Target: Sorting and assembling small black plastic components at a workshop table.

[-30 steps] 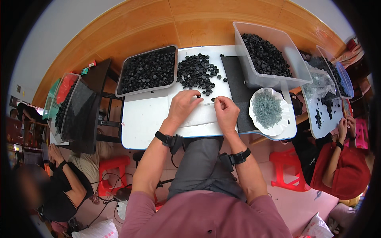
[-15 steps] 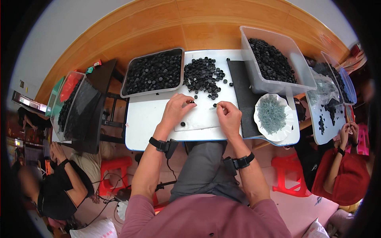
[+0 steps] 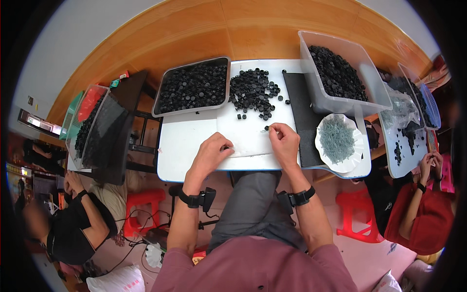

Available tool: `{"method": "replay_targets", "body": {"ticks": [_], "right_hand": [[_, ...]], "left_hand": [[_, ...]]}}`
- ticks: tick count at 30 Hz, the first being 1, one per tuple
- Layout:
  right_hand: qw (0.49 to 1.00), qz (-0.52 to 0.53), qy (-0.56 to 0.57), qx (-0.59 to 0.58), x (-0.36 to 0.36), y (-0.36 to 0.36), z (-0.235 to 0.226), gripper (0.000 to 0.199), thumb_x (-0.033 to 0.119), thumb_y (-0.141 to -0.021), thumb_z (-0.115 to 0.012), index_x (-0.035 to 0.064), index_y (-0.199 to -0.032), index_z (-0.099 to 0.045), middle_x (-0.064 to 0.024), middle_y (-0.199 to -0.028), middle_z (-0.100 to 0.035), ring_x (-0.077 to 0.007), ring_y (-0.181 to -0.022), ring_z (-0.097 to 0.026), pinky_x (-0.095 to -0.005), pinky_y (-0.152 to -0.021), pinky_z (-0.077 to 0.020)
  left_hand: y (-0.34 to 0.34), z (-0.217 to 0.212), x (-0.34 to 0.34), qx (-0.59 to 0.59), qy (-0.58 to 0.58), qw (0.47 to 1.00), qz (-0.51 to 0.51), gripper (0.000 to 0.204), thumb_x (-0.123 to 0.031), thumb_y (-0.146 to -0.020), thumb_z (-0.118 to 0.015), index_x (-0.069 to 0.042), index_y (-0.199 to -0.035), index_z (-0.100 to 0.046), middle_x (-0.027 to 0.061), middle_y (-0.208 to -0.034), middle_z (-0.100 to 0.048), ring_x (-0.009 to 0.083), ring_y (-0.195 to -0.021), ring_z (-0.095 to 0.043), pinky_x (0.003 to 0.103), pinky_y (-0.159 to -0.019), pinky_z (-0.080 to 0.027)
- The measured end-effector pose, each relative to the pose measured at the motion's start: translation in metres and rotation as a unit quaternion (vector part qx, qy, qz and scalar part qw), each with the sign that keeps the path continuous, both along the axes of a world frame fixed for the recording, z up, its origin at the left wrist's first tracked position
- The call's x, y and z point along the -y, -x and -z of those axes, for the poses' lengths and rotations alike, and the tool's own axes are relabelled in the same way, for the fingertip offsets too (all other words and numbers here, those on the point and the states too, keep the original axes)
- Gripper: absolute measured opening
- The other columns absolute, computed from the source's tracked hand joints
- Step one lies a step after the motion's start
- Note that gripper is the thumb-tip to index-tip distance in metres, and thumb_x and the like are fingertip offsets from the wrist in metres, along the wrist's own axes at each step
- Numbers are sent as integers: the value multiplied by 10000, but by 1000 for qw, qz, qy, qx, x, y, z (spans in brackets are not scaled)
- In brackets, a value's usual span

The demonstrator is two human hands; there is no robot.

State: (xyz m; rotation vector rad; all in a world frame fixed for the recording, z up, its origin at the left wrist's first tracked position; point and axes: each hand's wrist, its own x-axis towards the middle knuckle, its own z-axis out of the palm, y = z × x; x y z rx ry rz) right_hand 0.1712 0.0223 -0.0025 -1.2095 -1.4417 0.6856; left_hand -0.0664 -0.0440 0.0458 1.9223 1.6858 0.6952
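Head view: black caps [image 3: 253, 90] on white table [image 3: 185, 141]

We list: left hand [image 3: 211, 152], part-curled about a dark cap [image 3: 226, 147], grip unclear; right hand [image 3: 286, 141], fingertips pinching a black piece [image 3: 266, 128]; caps heaped beyond both, beside the tray [image 3: 228, 80].

The caps [image 3: 253, 90] are all black, the table [image 3: 187, 141] white with a blue edge, the threads [image 3: 337, 138] grey-green, the plate [image 3: 359, 148] white. Orange-brown grained panel [image 3: 194, 36], red stools [image 3: 143, 197], mauve shirt [image 3: 253, 267], grey trousers [image 3: 253, 209].

The left hand [image 3: 209, 156] mostly hides a black piece [image 3: 226, 147]; the lower edge cuts off 2 white sacks [image 3: 116, 281].
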Motion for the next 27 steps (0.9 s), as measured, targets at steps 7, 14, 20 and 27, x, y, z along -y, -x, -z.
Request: {"method": "replay_targets", "body": {"ticks": [7, 14, 20, 27], "right_hand": [[1000, -6, -7, 0, 2, 0, 2, 86, 62, -860, -728, 5, -920, -751, -83, -794, -728, -124, -552, -575, -288, -559, -474], [998, -1, -5, -61, 0, 1, 3, 104, 72, -896, -742, -15, -951, -755, 12, -681, -650, -21, -585, -493, -235, -536, -397], [994, -100, 10, -39, 4, -1, 3, 87, 49, -869, -731, -4, -933, -755, -59, -795, -728, -67, -578, -547, -248, -534, -442], [991, -130, 30, -9, 5, -4, 3, 97, 62, -878, -728, -8, -942, -751, -75, -801, -729, -85, -588, -566, -257, -549, -456]], "left_hand": [[-2, 0, -16, -3, -46, 999, 15, 169, -97, -862, -744, 8, -994, -747, 145, -915, -709, 264, -797, -684, 354, -737, -546], [-29, 5, -61, -13, -137, 991, 1, 219, -75, -865, -757, 0, -1068, -728, 174, -1040, -710, 368, -903, -689, 430, -817, -561], [-70, 7, -33, 163, -112, 980, 17, 273, -34, -843, -774, -20, -1112, -729, 134, -1064, -717, 249, -868, -702, 350, -762, -583], [-75, 23, -29, 172, -111, 979, -19, 240, -63, -857, -780, -19, -1090, -745, 135, -973, -745, 245, -851, -746, 338, -762, -596]]}}
